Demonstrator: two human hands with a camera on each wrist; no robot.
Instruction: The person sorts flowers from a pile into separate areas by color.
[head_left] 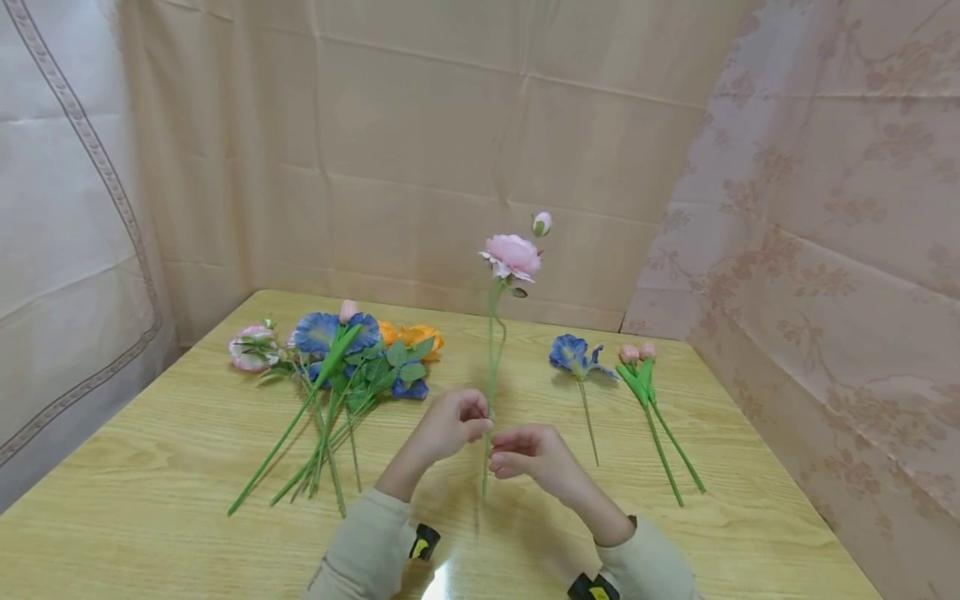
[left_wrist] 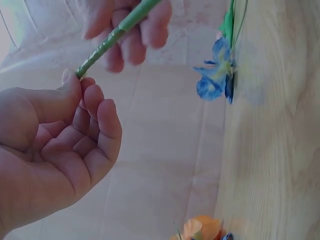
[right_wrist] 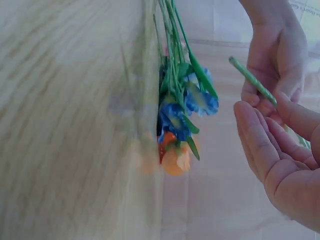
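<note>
A pink artificial flower (head_left: 512, 257) with a small bud stands upright over the table in the head view. Thumb and fingertips of my left hand (head_left: 452, 422) pinch its thin green stem (left_wrist: 102, 48) partway down. Just below that grip, my right hand (head_left: 546, 463) is beside the lower stem, its fingers loosely bent and the thumb apart from them. Seen from the right wrist, the stem's cut end (right_wrist: 240, 67) sticks out past the right hand's fingertips (right_wrist: 245, 110). Whether those fingers touch the stem is hard to tell.
On the wooden table (head_left: 187, 467), a pile of blue irises (head_left: 317, 333), orange flowers (head_left: 420, 337), a pink-white flower (head_left: 252, 348) and a tulip (head_left: 348, 312) lies left. A single blue iris (head_left: 572, 357) and two pink tulips (head_left: 637, 353) lie right. Curtains (head_left: 420, 150) hang behind.
</note>
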